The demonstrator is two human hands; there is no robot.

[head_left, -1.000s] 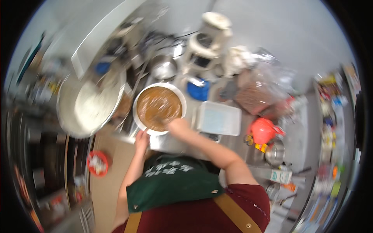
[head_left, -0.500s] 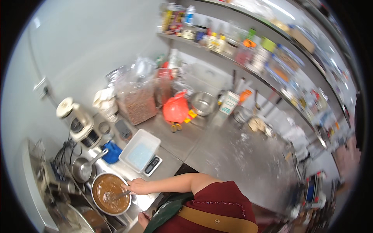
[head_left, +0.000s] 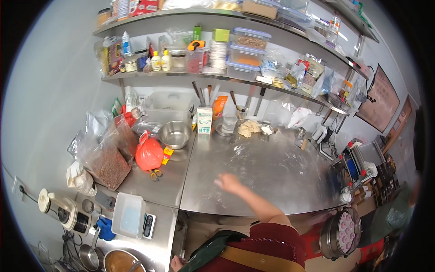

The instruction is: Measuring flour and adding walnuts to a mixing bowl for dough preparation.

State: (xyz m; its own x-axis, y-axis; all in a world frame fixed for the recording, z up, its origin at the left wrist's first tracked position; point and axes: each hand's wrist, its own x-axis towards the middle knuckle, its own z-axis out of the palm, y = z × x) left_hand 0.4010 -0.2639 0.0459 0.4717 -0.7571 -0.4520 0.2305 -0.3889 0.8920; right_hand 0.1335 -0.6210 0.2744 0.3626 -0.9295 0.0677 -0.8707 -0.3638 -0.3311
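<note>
My right hand [head_left: 229, 183] reaches out over the steel worktable [head_left: 267, 190], with nothing visible in it; motion blur hides how its fingers are set. Low in the picture, my left hand [head_left: 176, 263] shows only in part beside the counter's edge, its fingers mostly out of sight. A metal pot [head_left: 107, 264] of brown liquid, cut off by the lower edge, has a metal utensil [head_left: 135, 264] leaning in it. Nearest my right hand is the floury tabletop. Toward the back stand a milk carton [head_left: 205, 120], a clear cup [head_left: 229, 123] and a beige cloth-like lump [head_left: 249, 128].
On the left counter are a clear tub [head_left: 128, 215], a scale [head_left: 148, 225], a saucepan [head_left: 89, 257] and a blender [head_left: 68, 213]. A red bag [head_left: 149, 153], scissors [head_left: 155, 174] and a steel bowl [head_left: 175, 134] lie behind. At right, another person's arm [head_left: 389, 217] is beside a steamer [head_left: 340, 233] of pink cups.
My right hand has let go of the utensil in the pot and swung right, over the worktable. The view has turned right, bringing the other person and the steamer into sight.
</note>
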